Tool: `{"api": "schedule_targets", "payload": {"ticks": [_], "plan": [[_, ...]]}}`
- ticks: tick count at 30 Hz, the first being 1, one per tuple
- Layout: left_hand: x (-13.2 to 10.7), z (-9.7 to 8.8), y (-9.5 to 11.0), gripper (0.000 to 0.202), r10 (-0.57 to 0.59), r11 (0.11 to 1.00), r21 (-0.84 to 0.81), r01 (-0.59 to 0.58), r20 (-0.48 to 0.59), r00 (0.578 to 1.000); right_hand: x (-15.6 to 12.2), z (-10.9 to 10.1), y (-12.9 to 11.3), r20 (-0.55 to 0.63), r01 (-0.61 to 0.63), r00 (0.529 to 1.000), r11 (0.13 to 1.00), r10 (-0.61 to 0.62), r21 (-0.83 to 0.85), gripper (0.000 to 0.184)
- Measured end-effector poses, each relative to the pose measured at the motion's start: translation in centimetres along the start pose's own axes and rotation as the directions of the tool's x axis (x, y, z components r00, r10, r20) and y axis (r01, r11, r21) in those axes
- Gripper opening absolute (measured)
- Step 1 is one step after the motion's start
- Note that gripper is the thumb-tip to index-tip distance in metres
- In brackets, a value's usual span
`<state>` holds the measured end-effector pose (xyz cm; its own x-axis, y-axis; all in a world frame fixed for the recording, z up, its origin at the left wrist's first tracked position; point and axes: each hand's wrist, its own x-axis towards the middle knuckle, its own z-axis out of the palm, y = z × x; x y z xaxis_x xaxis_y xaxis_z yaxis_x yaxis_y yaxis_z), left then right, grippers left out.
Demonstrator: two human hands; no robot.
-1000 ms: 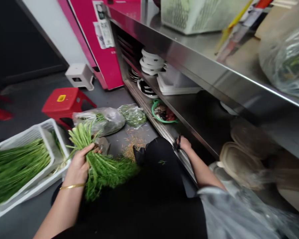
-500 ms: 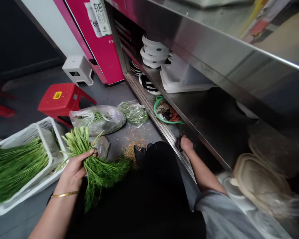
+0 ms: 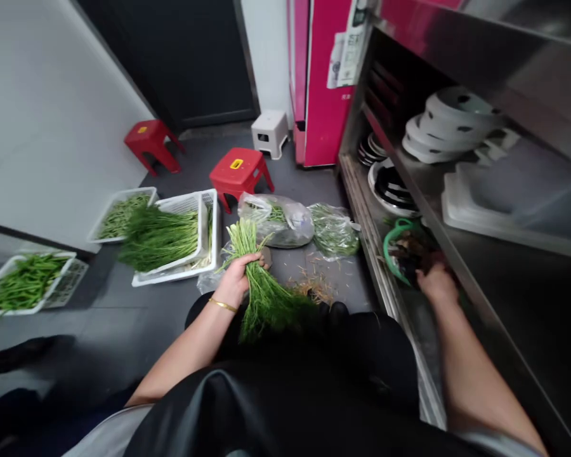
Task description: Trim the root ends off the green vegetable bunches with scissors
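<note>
A bunch of feathery, dill-like greens [image 3: 271,298] is in my left hand [image 3: 238,279], whose fingers wrap around the pale stems. The stems point up and away, while the leafy ends hang over my dark-clothed lap. On the low shelf to the right, my right hand [image 3: 438,282] reaches to the near side of a green basket [image 3: 391,254]. Dark and brownish items [image 3: 409,246] lie in that basket. My right fingers are blurred and partly hidden among them, so their grip is unclear.
White crates [image 3: 171,274] of greens stand on the left floor. Two plastic bags [image 3: 285,231] of greens lie ahead, near straw-coloured scraps [image 3: 314,285]. Red stools [image 3: 238,171] and a white stool [image 3: 270,130] stand beyond. The metal shelf edge [image 3: 457,247] overhangs my right forearm.
The view has swung left, bringing more crates and another red stool into sight. My right hand has moved forward along the shelf to the green basket. My left hand keeps hold of the greens.
</note>
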<state>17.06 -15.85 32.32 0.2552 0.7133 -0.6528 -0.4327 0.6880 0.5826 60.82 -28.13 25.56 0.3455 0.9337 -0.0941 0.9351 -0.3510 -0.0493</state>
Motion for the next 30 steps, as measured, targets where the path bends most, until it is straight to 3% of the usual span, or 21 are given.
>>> {"api": "schedule_targets", "payload": {"ticks": [2,3,5,6,7,9,11,14,16,18,20,21,23,24,27,30], "plan": [[-0.5,-0.4,0.0,0.005,0.059,0.998,-0.026,-0.057,0.072,0.996,-0.9,-0.1,-3.9,-0.068,-0.105,0.991,0.991,0.111,0.089,0.048],[-0.7,-0.3,-0.2,0.006,0.098,0.995,-0.042,-0.093,0.139,0.985,-1.5,-0.5,-6.7,-0.087,-0.069,0.991,0.944,0.102,0.322,0.049],[-1.5,0.5,-0.7,0.01,0.195,0.98,-0.087,-0.177,0.285,0.938,-3.0,-1.9,-13.4,-0.066,0.167,0.983,0.7,-0.169,0.695,0.053],[-2.1,1.1,-1.0,0.012,0.242,0.97,-0.106,-0.219,0.345,0.907,-3.7,-2.8,-16.8,-0.046,0.242,0.94,0.569,-0.337,0.786,0.056],[-2.8,1.8,-1.2,0.014,0.283,0.959,-0.117,-0.258,0.388,0.877,-4.5,-3.7,-20.1,-0.006,0.255,0.882,0.467,-0.47,0.846,0.059],[-4.5,2.9,-1.4,0.015,0.331,0.941,-0.085,-0.326,0.415,0.848,-6.0,-5.1,-25.6,0.093,0.188,0.765,0.359,-0.637,0.914,0.061],[-6.5,3.0,-1.1,0.019,0.359,0.919,0.013,-0.394,0.388,0.849,-8.0,-5.8,-29.0,0.162,0.053,0.704,0.279,-0.692,0.959,0.052],[-8.6,0.8,-0.3,0.025,0.334,0.891,0.155,-0.428,0.416,0.846,-10.8,-6.0,-30.7,0.17,-0.071,0.739,0.176,-0.652,0.982,0.04],[-9.1,-1.8,-0.1,0.024,0.292,0.895,0.175,-0.411,0.466,0.835,-11.8,-6.9,-30.4,0.154,-0.001,0.778,0.244,-0.609,0.97,0.031],[-9.0,-4.4,-0.3,0.027,0.302,0.901,0.143,-0.409,0.47,0.83,-12.2,-8.6,-29.8,0.145,0.189,0.789,0.46,-0.597,0.867,0.023],[-8.7,-6.3,-0.9,0.034,0.362,0.897,0.067,-0.437,0.457,0.813,-12.4,-10.7,-29.5,0.152,0.409,0.808,0.729,-0.569,0.549,0.025],[-8.6,-6.7,-1.4,0.04,0.388,0.895,0.016,-0.446,0.463,0.797,-12.5,-11.7,-29.6,0.156,0.472,0.824,0.813,-0.544,0.342,0.028],[-8.5,-6.9,-2.6,0.052,0.441,0.887,-0.099,-0.452,0.479,0.759,-13.0,-13.1,-30.1,0.152,0.501,0.853,0.865,-0.5,0.031,0.035],[-8.5,-6.8,-3.2,0.057,0.466,0.879,-0.152,-0.453,0.477,0.745,-13.4,-13.5,-30.5,0.151,0.497,0.86,0.867,-0.487,-0.037,0.037],[-8.7,-6.0,-4.1,0.062,0.53,0.848,-0.265,-0.459,0.42,0.737,-14.8,-13.6,-31.5,0.171,0.513,0.851,0.856,-0.496,-0.07,0.034],[-9.0,-5.8,-3.7,0.055,0.544,0.833,-0.334,-0.441,0.351,0.762,-15.8,-12.7,-31.7,0.187,0.544,0.824,0.839,-0.535,0.0,0.038]]}}
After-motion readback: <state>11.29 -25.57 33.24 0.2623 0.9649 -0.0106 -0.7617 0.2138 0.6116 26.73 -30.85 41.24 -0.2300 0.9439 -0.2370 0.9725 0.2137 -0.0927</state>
